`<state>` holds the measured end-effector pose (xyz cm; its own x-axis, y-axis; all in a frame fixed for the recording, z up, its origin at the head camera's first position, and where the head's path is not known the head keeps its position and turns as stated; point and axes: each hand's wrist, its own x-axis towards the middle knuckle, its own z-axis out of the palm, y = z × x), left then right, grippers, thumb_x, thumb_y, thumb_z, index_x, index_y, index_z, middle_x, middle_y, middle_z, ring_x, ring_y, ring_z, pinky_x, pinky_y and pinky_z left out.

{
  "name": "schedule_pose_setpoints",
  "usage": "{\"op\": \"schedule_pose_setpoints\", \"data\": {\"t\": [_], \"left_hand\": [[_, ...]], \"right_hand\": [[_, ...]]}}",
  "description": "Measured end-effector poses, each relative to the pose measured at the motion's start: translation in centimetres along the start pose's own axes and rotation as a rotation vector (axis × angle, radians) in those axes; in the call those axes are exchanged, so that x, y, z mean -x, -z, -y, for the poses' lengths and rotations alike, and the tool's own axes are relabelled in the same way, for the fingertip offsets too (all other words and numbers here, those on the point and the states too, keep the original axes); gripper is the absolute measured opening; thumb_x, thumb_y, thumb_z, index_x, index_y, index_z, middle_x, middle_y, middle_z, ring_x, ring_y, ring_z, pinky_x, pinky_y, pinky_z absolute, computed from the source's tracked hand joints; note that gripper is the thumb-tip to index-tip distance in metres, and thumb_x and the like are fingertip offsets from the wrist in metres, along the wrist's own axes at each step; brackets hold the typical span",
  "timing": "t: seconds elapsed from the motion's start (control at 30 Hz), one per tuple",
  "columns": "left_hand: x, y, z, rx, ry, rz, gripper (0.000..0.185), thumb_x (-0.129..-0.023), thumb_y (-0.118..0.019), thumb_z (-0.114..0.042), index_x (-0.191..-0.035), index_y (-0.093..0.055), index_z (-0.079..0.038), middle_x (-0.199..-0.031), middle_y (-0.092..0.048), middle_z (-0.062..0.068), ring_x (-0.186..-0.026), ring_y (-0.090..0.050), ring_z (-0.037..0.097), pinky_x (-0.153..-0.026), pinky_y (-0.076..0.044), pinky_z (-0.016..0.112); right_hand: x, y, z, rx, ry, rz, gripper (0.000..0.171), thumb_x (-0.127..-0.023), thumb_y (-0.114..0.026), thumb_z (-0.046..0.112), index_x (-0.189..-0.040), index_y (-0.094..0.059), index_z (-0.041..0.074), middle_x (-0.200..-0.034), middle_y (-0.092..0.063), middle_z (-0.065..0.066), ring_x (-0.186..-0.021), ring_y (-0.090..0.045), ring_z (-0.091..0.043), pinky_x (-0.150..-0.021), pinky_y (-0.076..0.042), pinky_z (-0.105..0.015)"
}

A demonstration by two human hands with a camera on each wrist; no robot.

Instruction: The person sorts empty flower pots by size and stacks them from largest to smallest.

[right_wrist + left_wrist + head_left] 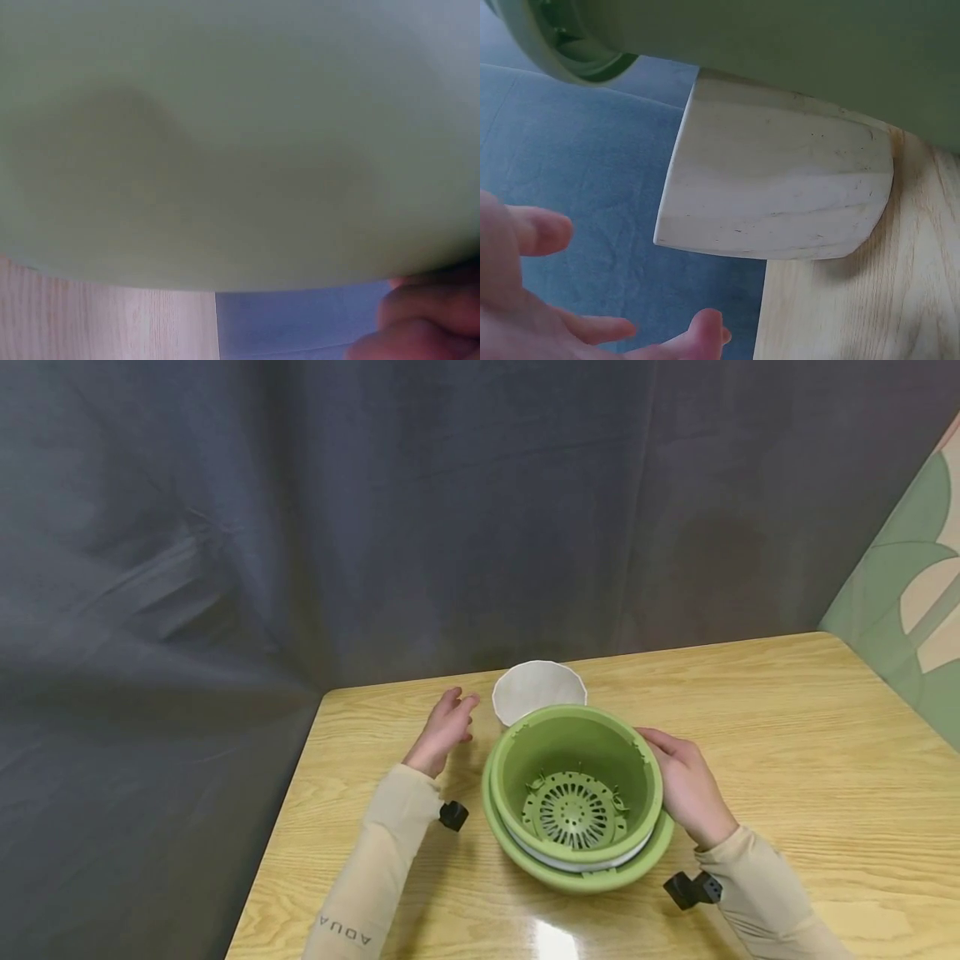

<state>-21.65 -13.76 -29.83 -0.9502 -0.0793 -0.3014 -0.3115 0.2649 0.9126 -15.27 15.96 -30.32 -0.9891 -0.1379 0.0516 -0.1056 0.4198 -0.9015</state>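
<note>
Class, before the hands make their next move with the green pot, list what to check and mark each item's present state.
1. Right hand on the green pot wall: ok.
2. Left hand free, fingers relaxed: ok.
3. Pot seated in the green saucer: ok.
4. White bowl clear of the pot: not ok, close behind, contact cannot tell.
5. Grid insert locked at the bottom: cannot tell.

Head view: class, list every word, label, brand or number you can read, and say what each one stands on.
"AQUA": printed on the left sleeve, near the bottom edge, upside down to the camera.
No other text: the green pot, the white bowl and the table carry no readable marks.
</note>
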Motion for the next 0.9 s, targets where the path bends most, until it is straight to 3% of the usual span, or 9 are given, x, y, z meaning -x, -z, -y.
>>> {"op": "schedule_pose_setpoints", "data": {"t": [0.9], "left_hand": [[-0.3,-1.8,0.4,-0.03,-0.016,0.073,0.067,-0.098,-0.049,-0.039,-0.151,-0.027,-0.004,-0.149,-0.04,0.021,-0.121,-0.056,0.036,-0.092,-0.054,0.043]], "right_hand": [[0.5,0.0,0.1,-0.002,-0.003,-0.001,0.045,-0.105,-0.034,0.031,-0.128,-0.061,0.004,-0.119,-0.068,-0.016,-0.097,-0.059,0.005,-0.084,-0.049,-0.015]]}}
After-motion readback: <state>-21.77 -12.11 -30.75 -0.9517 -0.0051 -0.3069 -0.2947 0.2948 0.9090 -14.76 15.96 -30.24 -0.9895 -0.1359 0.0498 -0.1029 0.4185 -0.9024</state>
